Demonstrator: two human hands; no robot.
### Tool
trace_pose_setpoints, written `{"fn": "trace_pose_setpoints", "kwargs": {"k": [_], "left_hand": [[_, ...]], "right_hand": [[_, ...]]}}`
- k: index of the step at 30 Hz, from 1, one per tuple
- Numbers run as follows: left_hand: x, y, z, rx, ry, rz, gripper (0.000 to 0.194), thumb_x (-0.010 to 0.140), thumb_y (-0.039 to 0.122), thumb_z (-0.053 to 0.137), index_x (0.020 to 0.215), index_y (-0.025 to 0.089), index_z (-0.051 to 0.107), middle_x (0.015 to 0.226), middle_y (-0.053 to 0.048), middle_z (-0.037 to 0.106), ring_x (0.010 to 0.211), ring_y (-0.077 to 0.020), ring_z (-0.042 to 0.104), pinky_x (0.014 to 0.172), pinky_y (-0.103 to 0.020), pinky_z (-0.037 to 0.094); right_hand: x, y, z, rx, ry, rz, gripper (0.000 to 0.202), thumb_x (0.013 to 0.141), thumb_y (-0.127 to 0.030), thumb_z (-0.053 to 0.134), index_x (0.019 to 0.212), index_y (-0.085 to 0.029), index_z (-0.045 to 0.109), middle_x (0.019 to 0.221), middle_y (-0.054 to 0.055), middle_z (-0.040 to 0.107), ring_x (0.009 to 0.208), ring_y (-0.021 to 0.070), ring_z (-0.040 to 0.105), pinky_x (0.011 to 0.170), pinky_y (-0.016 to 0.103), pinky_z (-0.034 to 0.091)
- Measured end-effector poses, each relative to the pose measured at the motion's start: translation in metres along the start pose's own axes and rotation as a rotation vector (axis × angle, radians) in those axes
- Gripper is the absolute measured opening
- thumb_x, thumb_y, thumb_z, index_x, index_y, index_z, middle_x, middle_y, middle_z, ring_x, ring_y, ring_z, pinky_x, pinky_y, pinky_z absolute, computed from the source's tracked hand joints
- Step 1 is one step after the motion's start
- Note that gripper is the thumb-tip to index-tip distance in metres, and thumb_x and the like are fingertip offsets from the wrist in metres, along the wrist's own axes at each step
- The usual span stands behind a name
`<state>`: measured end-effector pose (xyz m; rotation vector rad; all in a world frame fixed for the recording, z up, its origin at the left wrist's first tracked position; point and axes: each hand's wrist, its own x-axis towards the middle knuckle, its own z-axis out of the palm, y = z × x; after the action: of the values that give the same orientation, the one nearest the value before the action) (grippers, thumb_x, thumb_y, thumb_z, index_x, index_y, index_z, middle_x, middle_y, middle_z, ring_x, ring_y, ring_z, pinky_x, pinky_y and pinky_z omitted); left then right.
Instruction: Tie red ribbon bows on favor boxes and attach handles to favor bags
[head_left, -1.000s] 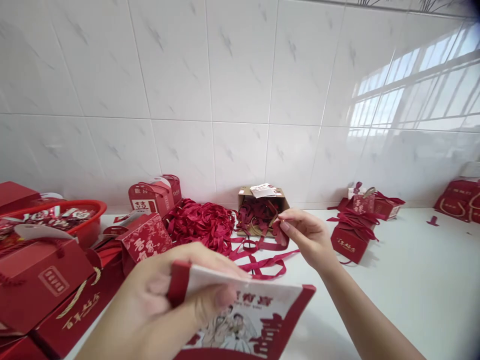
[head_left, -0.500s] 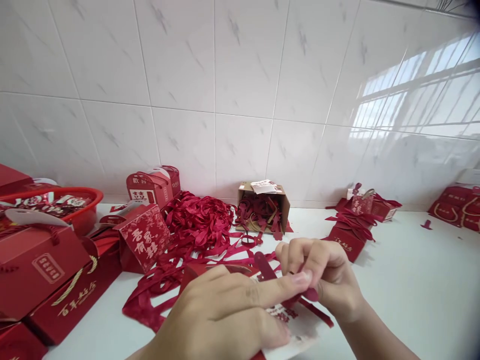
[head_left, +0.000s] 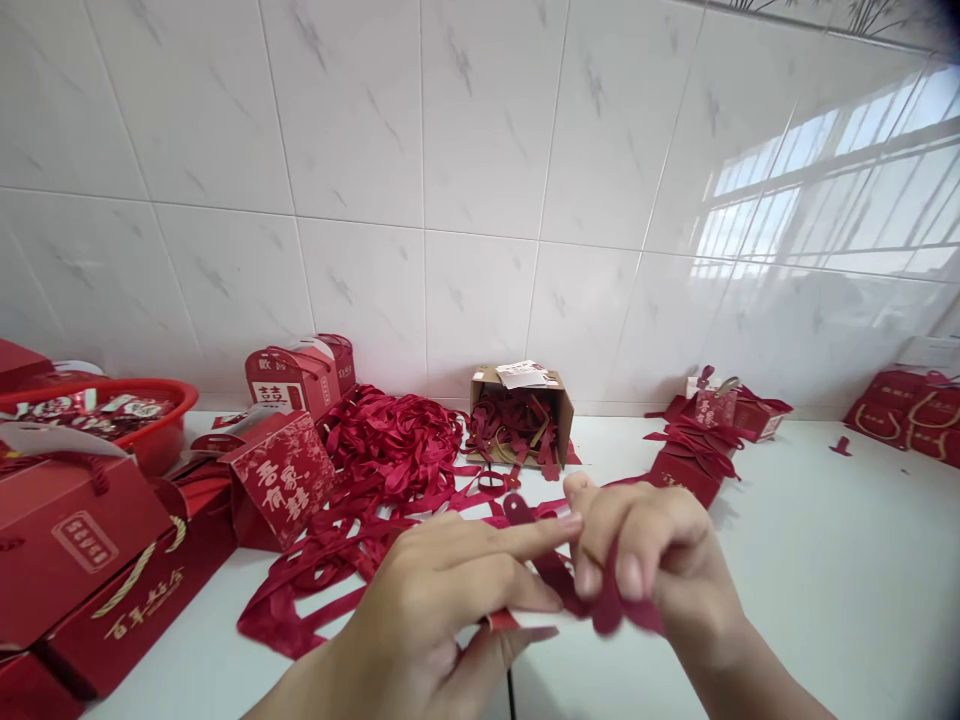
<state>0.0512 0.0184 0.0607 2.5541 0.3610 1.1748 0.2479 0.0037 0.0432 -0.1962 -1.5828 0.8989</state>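
At the lower middle, my left hand grips a small red and white box, mostly hidden behind its fingers. A dark red strap with a rounded, holed end slants up between the two hands. My right hand is closed with its fingertips on dark red ribbon, blurred by motion. The fingertips of both hands nearly meet. Behind them spreads a tangled heap of red ribbon.
An open cardboard box of dark red straps stands by the tiled wall. Red gift boxes and a red basin of wrapped sweets lie left. More red boxes sit at right, others farther right.
The box between my hands has tipped, and its printed white face no longer shows. My right hand has turned with the ribbon in its fingers. The view has shifted slightly.
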Motion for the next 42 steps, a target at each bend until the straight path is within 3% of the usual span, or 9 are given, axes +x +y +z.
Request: {"fn": "trace_pose_setpoints", "kwargs": {"k": [4, 8, 13, 17, 24, 30, 35, 42], "left_hand": [[0.002, -0.006, -0.003, -0.049, 0.087, -0.132, 0.014, 0.081, 0.012, 0.062, 0.087, 0.022, 0.07, 0.109, -0.004, 0.072, 0.102, -0.0181, 0.068, 0.087, -0.025, 0.054], [0.003, -0.013, -0.013, -0.018, 0.238, -0.288, 0.012, 0.082, 0.017, 0.064, 0.09, 0.024, 0.07, 0.091, 0.003, 0.075, 0.084, -0.0115, 0.071, 0.075, -0.015, 0.056], [0.002, -0.01, -0.017, 0.124, 0.41, -0.264, 0.012, 0.081, 0.017, 0.066, 0.09, 0.024, 0.069, 0.083, 0.006, 0.075, 0.075, -0.0066, 0.07, 0.069, -0.008, 0.053], [0.001, -0.003, -0.009, 0.07, 0.394, -0.195, 0.01, 0.082, 0.016, 0.065, 0.09, 0.021, 0.069, 0.082, 0.004, 0.073, 0.076, -0.0078, 0.069, 0.071, -0.01, 0.054], [-0.001, -0.001, 0.0, -0.01, 0.377, -0.12, 0.015, 0.082, 0.011, 0.064, 0.094, 0.018, 0.07, 0.086, 0.0, 0.073, 0.08, -0.0084, 0.068, 0.074, -0.011, 0.055], [-0.002, -0.001, 0.0, -0.032, 0.318, -0.071, 0.013, 0.081, 0.009, 0.064, 0.092, 0.014, 0.07, 0.083, -0.003, 0.073, 0.077, -0.0121, 0.068, 0.07, -0.019, 0.057], [-0.001, 0.001, -0.001, 0.005, 0.333, -0.015, 0.015, 0.081, 0.008, 0.065, 0.092, 0.015, 0.069, 0.084, -0.003, 0.073, 0.079, -0.0118, 0.068, 0.072, -0.019, 0.056], [-0.002, 0.0, 0.001, 0.039, 0.363, 0.033, 0.016, 0.08, 0.007, 0.065, 0.094, 0.015, 0.068, 0.086, -0.003, 0.073, 0.08, -0.0117, 0.067, 0.074, -0.02, 0.056]], "right_hand": [[0.004, 0.002, -0.009, -0.018, 0.088, -0.034, 0.012, 0.084, -0.02, 0.066, 0.089, -0.031, 0.07, 0.08, -0.001, 0.069, 0.07, 0.0129, 0.061, 0.065, 0.028, 0.05], [0.002, -0.012, -0.013, -0.313, 0.07, -0.201, 0.021, 0.087, -0.009, 0.058, 0.097, -0.025, 0.067, 0.083, 0.003, 0.069, 0.074, 0.0161, 0.06, 0.066, 0.033, 0.047], [-0.001, -0.027, -0.005, -0.639, 0.075, -0.282, 0.036, 0.08, 0.004, 0.056, 0.105, -0.021, 0.062, 0.081, 0.002, 0.068, 0.069, 0.0172, 0.061, 0.07, 0.038, 0.044], [0.003, -0.021, 0.005, -0.778, -0.038, -0.23, 0.027, 0.081, 0.001, 0.057, 0.095, -0.021, 0.064, 0.081, 0.003, 0.064, 0.074, 0.0172, 0.06, 0.068, 0.036, 0.047], [0.003, -0.007, 0.011, -0.92, 0.073, -0.209, 0.024, 0.081, -0.004, 0.061, 0.089, -0.025, 0.067, 0.097, 0.005, 0.046, 0.094, 0.0176, 0.051, 0.074, 0.03, 0.051], [0.002, -0.009, 0.007, -0.915, 0.019, -0.192, 0.024, 0.082, -0.004, 0.06, 0.091, -0.026, 0.066, 0.097, 0.004, 0.046, 0.097, 0.0167, 0.048, 0.075, 0.027, 0.05], [0.001, -0.011, 0.008, -0.891, 0.047, -0.184, 0.023, 0.081, -0.003, 0.059, 0.09, -0.024, 0.064, 0.097, 0.004, 0.046, 0.092, 0.0167, 0.051, 0.077, 0.032, 0.05], [-0.002, -0.012, 0.019, -0.943, 0.116, -0.256, 0.025, 0.077, 0.002, 0.059, 0.093, -0.018, 0.062, 0.091, 0.006, 0.05, 0.085, 0.0175, 0.051, 0.066, 0.032, 0.048]]}}
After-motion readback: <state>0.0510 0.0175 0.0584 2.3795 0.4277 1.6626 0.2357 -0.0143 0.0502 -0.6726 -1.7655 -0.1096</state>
